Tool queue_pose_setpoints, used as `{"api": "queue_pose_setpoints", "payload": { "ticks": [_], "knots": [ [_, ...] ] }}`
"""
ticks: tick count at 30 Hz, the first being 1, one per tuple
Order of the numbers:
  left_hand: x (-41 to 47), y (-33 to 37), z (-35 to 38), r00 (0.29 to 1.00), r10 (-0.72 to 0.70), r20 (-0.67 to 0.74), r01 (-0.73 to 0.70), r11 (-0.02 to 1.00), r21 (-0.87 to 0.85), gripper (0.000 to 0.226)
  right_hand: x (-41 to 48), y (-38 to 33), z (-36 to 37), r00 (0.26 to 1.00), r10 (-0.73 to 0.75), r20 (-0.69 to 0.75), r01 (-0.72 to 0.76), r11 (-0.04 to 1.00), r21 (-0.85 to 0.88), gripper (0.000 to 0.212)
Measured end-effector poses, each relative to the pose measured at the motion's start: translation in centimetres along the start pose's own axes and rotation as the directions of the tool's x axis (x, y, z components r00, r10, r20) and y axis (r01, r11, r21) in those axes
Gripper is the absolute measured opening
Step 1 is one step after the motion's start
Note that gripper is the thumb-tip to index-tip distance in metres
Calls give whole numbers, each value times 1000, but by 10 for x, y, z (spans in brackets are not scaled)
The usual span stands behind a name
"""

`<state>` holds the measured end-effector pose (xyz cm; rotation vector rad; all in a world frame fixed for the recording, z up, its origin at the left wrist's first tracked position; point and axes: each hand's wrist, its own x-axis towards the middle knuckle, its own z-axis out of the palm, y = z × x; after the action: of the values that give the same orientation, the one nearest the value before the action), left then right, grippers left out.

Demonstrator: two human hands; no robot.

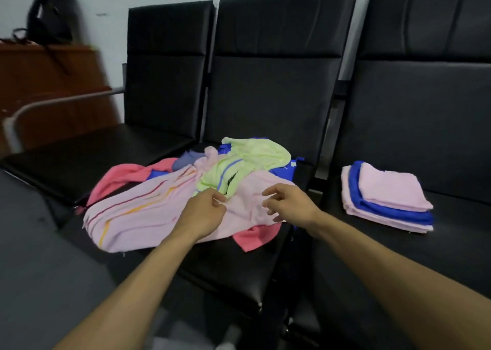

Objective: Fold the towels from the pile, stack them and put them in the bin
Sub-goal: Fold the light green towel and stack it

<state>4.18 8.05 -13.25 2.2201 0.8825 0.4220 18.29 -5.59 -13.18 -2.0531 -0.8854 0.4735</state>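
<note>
Seats (273,89) of black padding are set in a row of three, and most of the view is filled by them. A brown wooden cabinet (53,78) is seen at the far left, behind a grey metal armrest (66,100), and a black backpack (50,15), much blurred, is placed on top of it.

The pile (191,179) of unfolded towels is spread over the middle seat. A striped towel (138,211), pale pink with red and yellow lines, is laid at its front left. A green towel (252,155) is heaped at the back, with blue cloth (284,174) under its right edge. A coral towel (119,177) is pushed out at the left side. A plain pink towel (244,203) is laid at the front right; whether it is one piece with the striped one cannot be told.

The stack (390,198) of folded towels is kept on the right seat, well apart from the pile. A pink one is placed on top, a blue one beneath it, and paler pink ones at the bottom.

The left hand (204,209) is held over the front of the pile, and its fingers (219,206) are curled and pinched on the pink towel. The right hand (289,203) is held just beside it over the same towel, with the fingers (271,190) spread and loose, and nothing is gripped by them.
</note>
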Motion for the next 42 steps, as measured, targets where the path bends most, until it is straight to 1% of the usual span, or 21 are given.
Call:
{"api": "queue_pose_setpoints", "payload": {
  "ticks": [3,5,8,11,13,16,18,22,25,27,28,30,31,32,33,34,35,37,38,40,42],
  "knots": [
    [4,-19,-8,999,-24,-48,23,999,-22,28,22,-18,28,999,-21,44,19,998,56,36],
    [6,-25,-12,995,-29,-91,24,998,-55,26,34,-29,41,997,-12,78,3,994,109,43],
    [7,-33,-17,989,-45,-142,34,997,-74,25,52,-39,57,989,115,94,-130,977,171,54],
    [7,-40,-17,989,-56,-138,44,995,-89,24,63,-44,74,963,213,166,-251,933,258,58],
    [8,-39,-15,990,-48,-131,40,997,-68,26,66,-45,81,968,215,129,-247,901,356,52],
    [10,-33,-14,988,-36,-150,18,993,-121,27,66,-44,78,984,167,-63,-118,873,473,38],
    [9,-26,-13,983,-42,-178,5,979,-205,26,61,-45,66,978,158,-135,-49,807,588,25],
    [7,-6,-6,975,-37,-221,-39,944,-329,27,48,-47,34,964,182,-196,32,650,759,11],
    [4,15,0,974,-4,-227,-83,923,-375,33,33,-51,11,976,161,-150,55,479,876,15],
    [2,29,6,976,-7,-218,-89,902,-423,34,18,-53,-6,984,121,-131,69,418,906,17],
    [0,37,8,979,-25,-200,-73,881,-467,30,11,-53,-15,986,110,-122,68,404,912,17],
    [-2,51,15,985,-103,-140,1,807,-591,20,-8,-50,-32,994,73,-79,42,417,908,17],
    [-3,57,18,982,-168,-90,67,744,-665,20,-17,-47,-40,998,44,-34,11,443,896,19],
    [-2,60,20,973,-231,-16,144,658,-739,18,-25,-42,-43,999,8,32,-32,476,879,23],
    [-2,63,23,961,-263,85,223,558,-799,18,-33,-35,-48,993,-28,111,-80,517,852,29],
    [-3,66,26,948,-260,181,289,474,-832,21,-40,-27,-52,979,-61,196,-129,562,817,36],
    [-2,67,30,938,-228,260,337,443,-831,24,-47,-19,-56,958,-84,274,-171,597,784,40],
    [0,66,38,922,-151,356,384,478,-790,31,-56,-5,-58,913,-122,390,-231,633,739,38],
    [0,67,43,915,-138,378,394,497,-773,33,-60,2,-59,891,-145,431,-248,640,727,36],
    [2,67,51,916,-166,364,395,525,-754,30,-66,11,-59,857,-174,485,-265,659,704,34],
    [4,68,56,934,-198,297,357,556,-751,27,-68,19,-60,831,-167,530,-278,702,656,28]
  ]
}}
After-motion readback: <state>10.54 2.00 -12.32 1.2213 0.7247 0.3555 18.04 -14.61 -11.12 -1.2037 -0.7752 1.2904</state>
